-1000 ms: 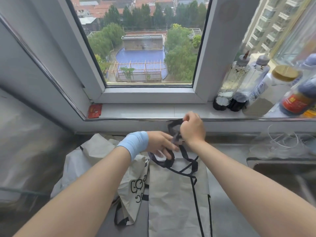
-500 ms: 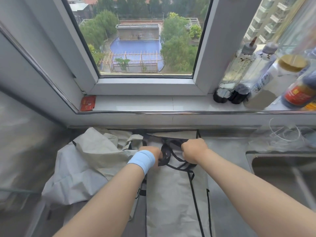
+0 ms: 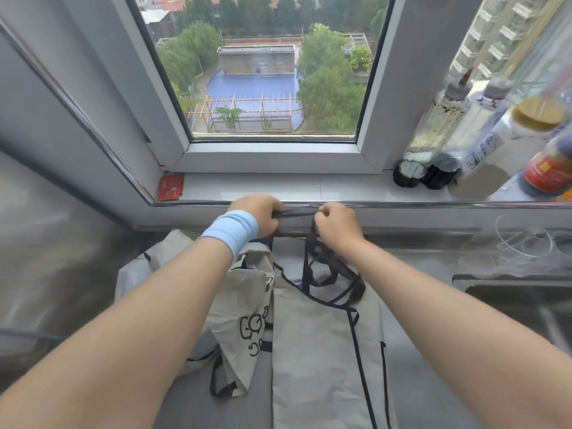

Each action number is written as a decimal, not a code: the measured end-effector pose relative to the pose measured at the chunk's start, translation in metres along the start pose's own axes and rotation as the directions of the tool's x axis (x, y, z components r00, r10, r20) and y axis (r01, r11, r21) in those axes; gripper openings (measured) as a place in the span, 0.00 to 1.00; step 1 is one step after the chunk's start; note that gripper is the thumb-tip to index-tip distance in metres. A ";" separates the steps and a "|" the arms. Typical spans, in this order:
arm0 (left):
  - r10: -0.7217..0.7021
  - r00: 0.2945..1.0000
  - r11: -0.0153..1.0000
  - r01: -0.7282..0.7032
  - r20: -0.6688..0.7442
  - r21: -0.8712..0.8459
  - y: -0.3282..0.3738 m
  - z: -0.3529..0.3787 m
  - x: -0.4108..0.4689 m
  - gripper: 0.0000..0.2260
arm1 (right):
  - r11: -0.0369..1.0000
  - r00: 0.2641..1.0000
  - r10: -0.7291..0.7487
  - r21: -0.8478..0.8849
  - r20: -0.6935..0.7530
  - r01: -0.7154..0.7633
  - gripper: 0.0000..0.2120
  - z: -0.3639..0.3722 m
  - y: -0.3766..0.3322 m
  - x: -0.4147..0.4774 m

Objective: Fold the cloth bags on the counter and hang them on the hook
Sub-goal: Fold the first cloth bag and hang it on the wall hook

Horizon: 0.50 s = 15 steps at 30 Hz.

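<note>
L hand (image 3: 260, 213) and R hand (image 3: 335, 227) both have fingers curled tight round the thin black straps (image 3: 294, 214). One strap is stretched flat and straight btw the two fists, just in front of the white sill (image 3: 278, 187) w/ its shiny metal edge. More strap loops hang from the R hand down to the folded bag (image 3: 322, 351). This bag is a long narrow rectangle, pale grey, matte, w/ black piping, and lies on the brushed steel counter (image 3: 418, 274). Touching its left side is a crumpled heap of other bags (image 3: 244, 308), one w/ black outline print. A soft light-blue wristband (image 3: 232, 229) is on the L wrist. Clear bottles (image 3: 433, 128) stand on the sill at right.

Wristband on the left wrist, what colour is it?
Plain light blue wristband, shown best in the head view.
</note>
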<state>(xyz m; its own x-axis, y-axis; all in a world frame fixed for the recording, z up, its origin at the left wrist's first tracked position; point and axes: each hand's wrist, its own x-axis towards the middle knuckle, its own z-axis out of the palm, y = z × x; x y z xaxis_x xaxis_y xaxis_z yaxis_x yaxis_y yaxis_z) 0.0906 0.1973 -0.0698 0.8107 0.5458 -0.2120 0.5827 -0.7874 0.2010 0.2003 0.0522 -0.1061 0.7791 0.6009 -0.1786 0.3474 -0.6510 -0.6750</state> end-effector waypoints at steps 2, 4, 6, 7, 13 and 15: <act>-0.196 0.970 0.938 0.143 -0.143 -0.315 -0.007 -0.005 0.009 0.08 | 0.965 0.998 0.070 0.251 0.003 -0.069 0.09 -0.011 -0.017 0.014; -0.341 0.918 0.798 0.169 -0.201 -0.579 -0.007 -0.004 0.010 0.12 | 0.898 0.991 0.108 0.420 0.075 -0.130 0.08 -0.013 -0.026 0.021; -0.301 0.927 0.792 0.112 -0.225 -0.600 0.000 0.006 -0.002 0.21 | 0.938 0.991 0.042 0.336 0.125 -0.082 0.17 -0.014 -0.026 0.021; -0.257 0.928 0.809 0.055 -0.268 -0.586 0.004 0.013 -0.011 0.21 | 0.968 0.990 0.019 0.246 0.141 -0.054 0.24 -0.013 -0.023 0.017; 0.037 0.999 0.925 -0.028 0.015 -0.379 0.025 0.076 -0.069 0.14 | 0.990 0.990 -0.140 0.014 0.000 0.140 0.29 0.013 0.019 -0.049; 0.149 0.957 0.976 -0.103 0.249 -0.189 0.034 0.104 -0.084 0.14 | 0.959 0.970 -0.236 -0.149 0.059 0.242 0.20 0.026 0.048 -0.073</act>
<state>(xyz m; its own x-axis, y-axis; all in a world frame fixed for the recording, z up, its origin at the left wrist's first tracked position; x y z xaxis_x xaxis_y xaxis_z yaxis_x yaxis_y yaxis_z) 0.0358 0.0948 -0.1450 0.8486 0.3335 -0.4107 0.4963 -0.7710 0.3992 0.1463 -0.0107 -0.1438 0.6429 0.7639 -0.0559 0.5997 -0.5475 -0.5836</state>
